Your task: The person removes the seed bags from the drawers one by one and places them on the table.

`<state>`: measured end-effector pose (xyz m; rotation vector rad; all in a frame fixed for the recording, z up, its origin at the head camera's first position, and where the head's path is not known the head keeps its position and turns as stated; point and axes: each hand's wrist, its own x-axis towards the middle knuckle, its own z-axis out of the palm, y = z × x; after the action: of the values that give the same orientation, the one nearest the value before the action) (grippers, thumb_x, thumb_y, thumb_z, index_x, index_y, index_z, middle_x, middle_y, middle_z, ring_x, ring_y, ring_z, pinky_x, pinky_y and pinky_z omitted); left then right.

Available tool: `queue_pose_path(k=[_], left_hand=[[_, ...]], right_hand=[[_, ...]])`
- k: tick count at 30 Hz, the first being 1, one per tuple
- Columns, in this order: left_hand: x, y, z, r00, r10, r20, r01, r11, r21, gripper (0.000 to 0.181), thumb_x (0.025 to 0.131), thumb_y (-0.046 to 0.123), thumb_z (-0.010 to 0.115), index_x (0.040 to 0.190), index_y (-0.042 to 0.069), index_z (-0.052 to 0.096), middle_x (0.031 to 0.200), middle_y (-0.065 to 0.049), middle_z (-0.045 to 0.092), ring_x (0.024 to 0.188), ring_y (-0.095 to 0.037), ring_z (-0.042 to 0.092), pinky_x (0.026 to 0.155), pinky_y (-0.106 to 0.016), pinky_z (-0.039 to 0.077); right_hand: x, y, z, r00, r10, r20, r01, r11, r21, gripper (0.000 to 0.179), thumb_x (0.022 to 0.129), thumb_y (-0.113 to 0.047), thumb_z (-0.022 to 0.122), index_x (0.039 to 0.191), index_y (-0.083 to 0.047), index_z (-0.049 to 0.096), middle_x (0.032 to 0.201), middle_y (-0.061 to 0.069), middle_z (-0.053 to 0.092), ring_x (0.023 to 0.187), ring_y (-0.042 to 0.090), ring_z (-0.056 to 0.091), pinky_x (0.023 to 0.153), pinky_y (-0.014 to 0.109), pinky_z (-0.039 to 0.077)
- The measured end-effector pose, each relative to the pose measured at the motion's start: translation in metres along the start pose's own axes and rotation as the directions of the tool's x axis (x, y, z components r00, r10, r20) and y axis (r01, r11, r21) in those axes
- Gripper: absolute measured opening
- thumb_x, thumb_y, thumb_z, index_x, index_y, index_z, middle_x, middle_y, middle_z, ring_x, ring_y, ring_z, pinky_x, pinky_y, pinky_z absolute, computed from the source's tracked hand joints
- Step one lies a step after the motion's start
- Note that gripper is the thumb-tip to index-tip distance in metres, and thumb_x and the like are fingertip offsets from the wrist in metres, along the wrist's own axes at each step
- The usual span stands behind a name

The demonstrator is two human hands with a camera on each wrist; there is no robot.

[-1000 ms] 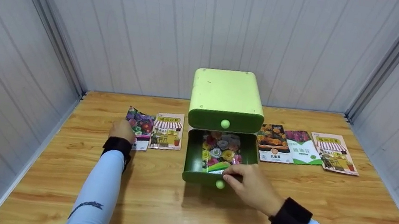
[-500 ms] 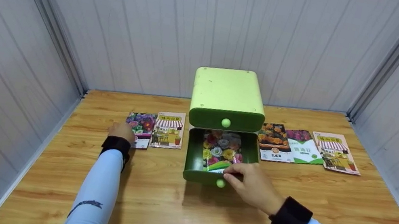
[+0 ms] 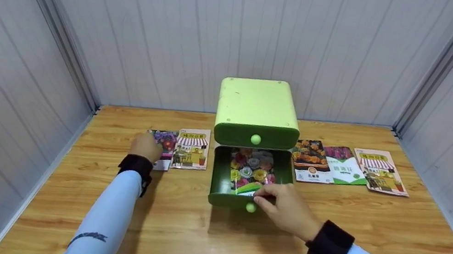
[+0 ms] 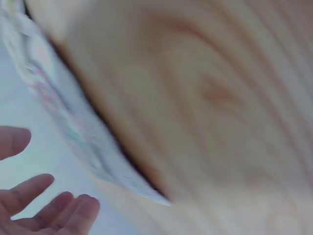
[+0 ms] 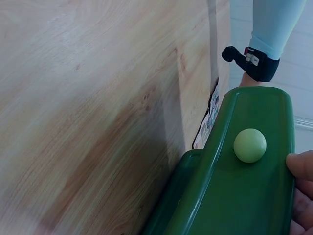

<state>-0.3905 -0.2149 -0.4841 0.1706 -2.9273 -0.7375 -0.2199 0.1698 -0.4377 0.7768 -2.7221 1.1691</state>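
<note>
In the head view my left hand is over the left part of a flower seed packet lying on the table. The left wrist view shows the fingers loosely spread, apart from the packet edge. My right hand pinches the front rim of the pulled-out lower drawer, thumb beside its round knob. Inside that drawer lies a packet printed with colourful roses. The right wrist view has the thumb at the rim of the green drawer front.
A pale green cabinet stands near the back wall, its upper drawer closed. A striped-awning packet lies left of it. To the right lie an orange-flower packet, a white-and-green packet and another awning packet.
My left hand has shifted right and slightly away, covering more of the flower packet. The packet's raised top corner has come down flat. My right hand keeps its place on the drawer.
</note>
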Motion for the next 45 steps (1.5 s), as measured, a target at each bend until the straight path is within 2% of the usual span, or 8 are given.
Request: queue_pose_path(k=[4, 11, 17, 22, 28, 34, 40, 45], left_hand=[[-0.008, 0.024, -0.009, 0.998, 0.057, -0.004, -0.057, 0.992, -0.116, 0.026, 0.092, 0.012, 0.056, 0.067, 0.005, 0.050, 0.063, -0.005, 0.044, 0.053, -0.019, 0.042, 0.048, -0.032, 0.036], [-0.030, 0.064, -0.027, 0.990, 0.138, 0.016, -0.134, 0.979, -0.155, 0.036, 0.095, 0.021, 0.054, 0.113, -0.008, 0.062, 0.085, -0.016, 0.063, 0.061, -0.019, 0.055, 0.056, -0.031, 0.045], [-0.054, 0.094, -0.036, 0.983, 0.183, 0.024, -0.171, 0.952, -0.253, 0.027, 0.097, 0.022, 0.051, 0.090, 0.001, 0.067, 0.071, -0.008, 0.058, 0.056, -0.017, 0.050, 0.051, -0.029, 0.041], [-0.072, 0.120, -0.038, 0.973, 0.230, 0.014, -0.214, 0.927, -0.307, 0.022, 0.097, 0.022, 0.055, 0.091, 0.007, 0.070, 0.078, -0.005, 0.066, 0.064, -0.017, 0.057, 0.057, -0.030, 0.047], [-0.094, 0.145, -0.037, 0.948, 0.317, 0.036, -0.285, 0.893, -0.349, 0.029, 0.098, 0.019, 0.056, 0.072, 0.010, 0.065, 0.061, -0.001, 0.056, 0.053, -0.015, 0.050, 0.051, -0.028, 0.040], [-0.111, 0.164, -0.034, 0.914, 0.350, 0.205, -0.230, 0.864, -0.447, 0.037, 0.099, 0.018, 0.055, 0.064, 0.005, 0.061, 0.053, 0.002, 0.049, 0.048, -0.013, 0.049, 0.049, -0.026, 0.043], [-0.114, 0.179, -0.027, 0.873, 0.302, 0.383, -0.109, 0.886, -0.451, 0.027, 0.097, 0.016, 0.052, 0.076, 0.005, 0.063, 0.061, 0.001, 0.052, 0.078, -0.040, 0.067, 0.068, -0.042, 0.058], [-0.113, 0.187, -0.025, 0.807, 0.265, 0.528, -0.025, 0.909, -0.417, 0.033, 0.096, 0.018, 0.047, 0.116, -0.007, 0.052, 0.091, -0.009, 0.048, 0.083, -0.037, 0.056, 0.081, -0.051, 0.055]], right_hand=[[-0.001, 0.001, -0.002, 1.000, 0.001, 0.004, -0.001, 1.000, 0.021, 0.010, 0.094, -0.016, 0.067, 0.092, -0.009, 0.074, 0.085, -0.002, 0.072, 0.073, 0.006, 0.063, 0.069, 0.026, 0.055], [0.001, 0.000, -0.006, 0.999, 0.032, 0.026, -0.034, 0.997, 0.076, 0.014, 0.095, -0.019, 0.066, 0.092, -0.008, 0.075, 0.083, -0.003, 0.071, 0.070, 0.008, 0.061, 0.067, 0.026, 0.053], [0.009, -0.002, -0.015, 0.989, 0.143, 0.043, -0.147, 0.983, 0.108, 0.020, 0.097, -0.020, 0.063, 0.099, -0.003, 0.073, 0.089, 0.010, 0.071, 0.072, 0.014, 0.060, 0.066, 0.030, 0.053], [0.023, -0.001, -0.023, 0.956, 0.287, 0.060, -0.292, 0.952, 0.093, 0.029, 0.096, -0.021, 0.063, 0.113, 0.002, 0.067, 0.102, 0.012, 0.069, 0.089, 0.020, 0.063, 0.079, 0.038, 0.055], [0.040, 0.001, -0.035, 0.920, 0.345, 0.187, -0.359, 0.932, 0.050, 0.053, 0.096, -0.029, 0.062, 0.134, 0.007, 0.051, 0.114, 0.016, 0.062, 0.092, 0.021, 0.060, 0.080, 0.039, 0.050], [0.050, 0.006, -0.042, 0.863, 0.375, 0.338, -0.414, 0.909, 0.050, 0.054, 0.099, -0.029, 0.057, 0.140, 0.006, 0.045, 0.109, 0.013, 0.062, 0.051, 0.014, 0.033, 0.059, 0.035, 0.035], [0.062, 0.003, -0.045, 0.852, 0.409, 0.328, -0.435, 0.900, 0.009, 0.030, 0.097, -0.029, 0.061, 0.082, -0.004, 0.061, 0.062, -0.002, 0.041, 0.048, 0.011, 0.031, 0.051, 0.030, 0.030], [0.069, 0.005, -0.042, 0.838, 0.416, 0.354, -0.441, 0.898, -0.011, 0.029, 0.097, -0.027, 0.061, 0.080, -0.004, 0.061, 0.057, -0.004, 0.038, 0.050, 0.012, 0.034, 0.053, 0.031, 0.032]])
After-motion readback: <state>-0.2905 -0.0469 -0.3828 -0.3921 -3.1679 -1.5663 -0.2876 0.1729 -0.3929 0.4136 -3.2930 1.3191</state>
